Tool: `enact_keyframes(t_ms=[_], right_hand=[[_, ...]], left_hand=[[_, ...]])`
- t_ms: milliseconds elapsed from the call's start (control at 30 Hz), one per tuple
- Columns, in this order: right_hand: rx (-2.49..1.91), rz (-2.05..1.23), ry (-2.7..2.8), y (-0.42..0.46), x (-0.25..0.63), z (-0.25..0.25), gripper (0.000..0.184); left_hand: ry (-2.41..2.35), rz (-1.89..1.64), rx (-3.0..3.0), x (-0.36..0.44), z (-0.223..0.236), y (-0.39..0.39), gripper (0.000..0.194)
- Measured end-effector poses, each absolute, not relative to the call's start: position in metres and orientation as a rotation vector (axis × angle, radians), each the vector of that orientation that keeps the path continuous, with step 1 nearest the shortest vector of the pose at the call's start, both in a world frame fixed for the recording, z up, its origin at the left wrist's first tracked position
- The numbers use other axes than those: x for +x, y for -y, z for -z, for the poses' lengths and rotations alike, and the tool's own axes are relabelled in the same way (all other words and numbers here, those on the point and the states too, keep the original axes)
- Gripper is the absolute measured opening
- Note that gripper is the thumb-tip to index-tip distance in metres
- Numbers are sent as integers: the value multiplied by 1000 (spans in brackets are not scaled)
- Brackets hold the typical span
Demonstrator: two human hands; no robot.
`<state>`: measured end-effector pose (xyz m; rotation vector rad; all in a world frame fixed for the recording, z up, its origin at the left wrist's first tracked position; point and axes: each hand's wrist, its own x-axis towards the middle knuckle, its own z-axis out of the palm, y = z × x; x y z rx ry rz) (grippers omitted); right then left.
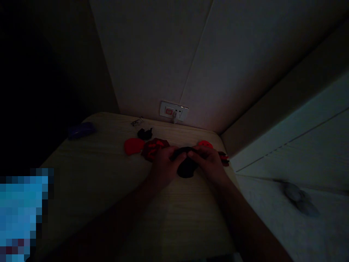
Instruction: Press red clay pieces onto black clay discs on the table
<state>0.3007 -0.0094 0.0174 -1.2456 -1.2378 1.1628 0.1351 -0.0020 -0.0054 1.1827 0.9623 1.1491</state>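
Both of my hands hold a dark, flat, soft-looking black piece [187, 169] above the wooden table. My left hand [167, 163] grips its left side, thumb on top, and my right hand [208, 162] pinches its right side. The thumbs almost meet at the upper middle. Left of my left hand lie a dark red round piece [148, 151] with brighter red marks and a plain red piece [133, 146]. A small black scrap [145, 134] is behind them. Beyond my right hand is a bright red piece [205, 145], with a red-and-black piece [224, 158] beside it.
The wooden table [109, 174] stands against a wall with a socket plate [173, 111]. A purple packet [81, 130] lies at the table's left edge, and a small shiny item [136, 122] near the back. A grey bundle [300, 198] rests on the floor at right. Light is dim.
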Motion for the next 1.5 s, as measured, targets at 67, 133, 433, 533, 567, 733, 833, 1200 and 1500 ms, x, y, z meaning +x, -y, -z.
enact_keyframes(t_ms=[67,133,433,533,567,733,833,1200,1500], right_hand=[[-1249,-1201,1253,10,301,-17,30],[-1267,-1206,1265,10,302,-16,29],[-1244,-1151,1223,10,300,-18,29],[-1265,-1099,1241,9,301,-18,27],[-1269,-1092,1244,9,301,-17,26],[-1231,-1122,1196,8,302,-12,25],[-1238,-1129,1217,8,302,-13,27],[-1267,-1210,1249,11,301,-15,34],[-1216,-1317,1199,9,302,-10,34]], left_hand=[[-991,-1156,1192,134,5,3,24],[-999,-1169,1175,135,5,3,24],[-1011,-1195,1186,136,3,2,26],[-1053,-1201,1196,134,2,2,25],[-1053,-1200,1200,134,2,2,25],[-1040,-1195,1216,134,3,3,24],[-1041,-1189,1201,136,3,3,23],[-1111,-1316,1243,133,1,2,22],[-1128,-1351,1240,132,6,-2,24]])
